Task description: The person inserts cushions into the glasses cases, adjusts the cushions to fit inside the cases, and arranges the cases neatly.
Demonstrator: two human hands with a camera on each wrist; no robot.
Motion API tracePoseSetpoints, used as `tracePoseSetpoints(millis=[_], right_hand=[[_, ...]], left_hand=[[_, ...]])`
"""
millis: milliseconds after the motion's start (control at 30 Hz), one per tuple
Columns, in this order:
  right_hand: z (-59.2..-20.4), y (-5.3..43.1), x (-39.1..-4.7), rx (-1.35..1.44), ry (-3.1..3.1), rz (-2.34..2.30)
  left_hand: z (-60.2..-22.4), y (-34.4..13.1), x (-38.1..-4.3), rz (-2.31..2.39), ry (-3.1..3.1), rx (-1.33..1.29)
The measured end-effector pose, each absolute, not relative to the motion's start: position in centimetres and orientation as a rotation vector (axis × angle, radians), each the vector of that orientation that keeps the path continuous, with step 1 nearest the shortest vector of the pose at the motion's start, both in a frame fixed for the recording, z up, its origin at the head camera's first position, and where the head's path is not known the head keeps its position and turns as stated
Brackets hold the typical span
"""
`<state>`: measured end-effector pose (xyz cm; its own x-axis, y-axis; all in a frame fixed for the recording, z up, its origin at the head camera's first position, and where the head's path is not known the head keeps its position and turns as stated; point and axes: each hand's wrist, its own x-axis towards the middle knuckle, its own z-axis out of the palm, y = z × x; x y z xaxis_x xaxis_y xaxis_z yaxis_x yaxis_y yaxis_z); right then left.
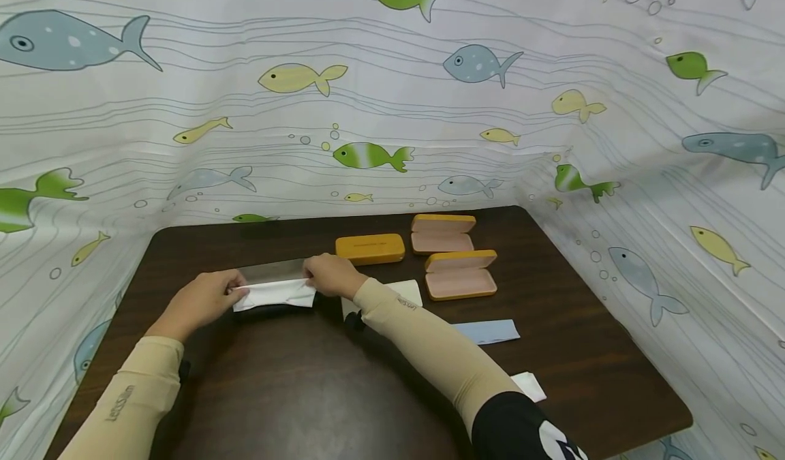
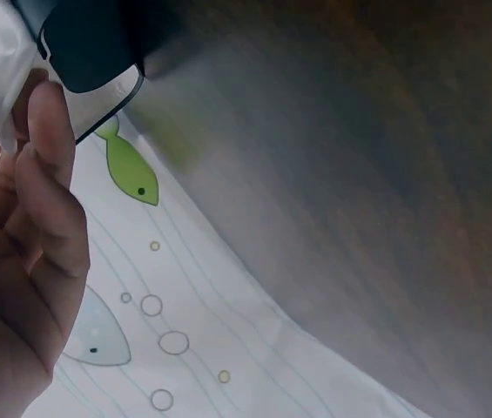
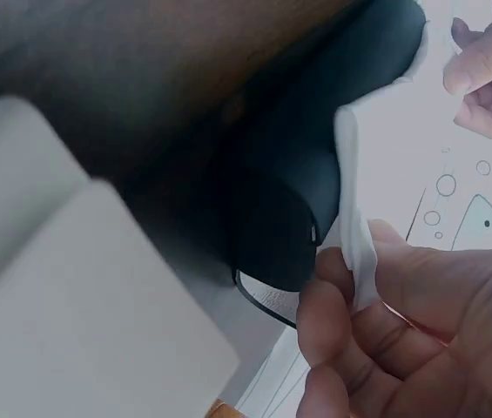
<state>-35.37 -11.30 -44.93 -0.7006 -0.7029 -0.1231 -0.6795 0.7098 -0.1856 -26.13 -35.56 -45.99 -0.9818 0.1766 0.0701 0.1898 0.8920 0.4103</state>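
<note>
A strip of folded white cloth (image 1: 274, 294) is stretched between both hands. My left hand (image 1: 205, 301) pinches its left end, and my right hand (image 1: 333, 275) pinches the right end. Under and behind the cloth lies an open black case (image 3: 280, 218) that looks like a glasses case; its raised lid appears greyish in the head view. Fingers of the left hand (image 2: 32, 235) curl at the cloth's edge beside the case in the left wrist view. In the right wrist view, thumb and fingers of the right hand (image 3: 411, 322) hold a cloth corner. The case's inside is mostly hidden.
A shut yellow case (image 1: 371, 249) stands behind the right hand. Two open yellow cases with pink lining, a rear one (image 1: 443, 242) and a front one (image 1: 461, 283), sit to its right. A cream flat item (image 1: 406, 292), a light blue cloth (image 1: 490, 331) and a white piece (image 1: 529, 386) lie near the right arm.
</note>
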Motion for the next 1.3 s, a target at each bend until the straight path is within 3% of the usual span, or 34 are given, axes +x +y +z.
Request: tracePoseSetpoints(millis=[733, 1300], right_hand=[[-46.7, -11.7, -36.5, -1.249, 2.947, 0.111], [-45.4, -11.5, -36.6, -1.252, 2.933, -0.105]], left_hand=[[-46.7, -34.8, -27.3, -0.602, -3.069, -0.200], [-46.9, -35.7, -27.6, -0.580, -2.873, -0.157]])
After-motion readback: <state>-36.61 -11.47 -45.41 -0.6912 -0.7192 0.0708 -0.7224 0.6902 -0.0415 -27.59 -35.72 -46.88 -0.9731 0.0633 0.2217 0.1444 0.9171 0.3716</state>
